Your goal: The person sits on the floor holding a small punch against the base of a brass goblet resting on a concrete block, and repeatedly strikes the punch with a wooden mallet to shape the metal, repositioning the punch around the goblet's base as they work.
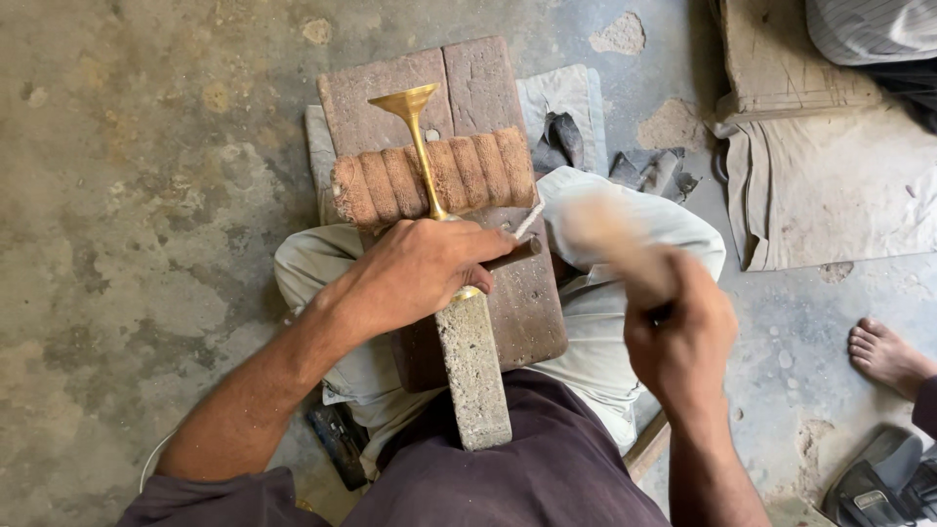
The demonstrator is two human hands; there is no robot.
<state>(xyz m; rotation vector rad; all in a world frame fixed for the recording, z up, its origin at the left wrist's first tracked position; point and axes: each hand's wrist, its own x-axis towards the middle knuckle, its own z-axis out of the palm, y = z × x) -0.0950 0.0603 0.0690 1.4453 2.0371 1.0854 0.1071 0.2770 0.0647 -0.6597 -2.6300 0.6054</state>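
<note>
A brass piece (418, 137) with a flared cup end and a thin stem lies over a brown ribbed roll (390, 185) on a worn wooden board (483, 88). My left hand (415, 268) grips the stem's near end together with a dark metal rod (512, 254) that points right. My right hand (683, 337) is shut on a wooden mallet (610, 239), blurred by motion, just right of the rod. A grey stone block (473, 366) rests against my lap under the left hand.
Grey cloth (571, 93) lies under the board on the concrete floor. A dark tool (337, 444) sits by my left leg. At right are a beige sheet (830, 185), another person's bare foot (888, 356) and a sandal (878, 483).
</note>
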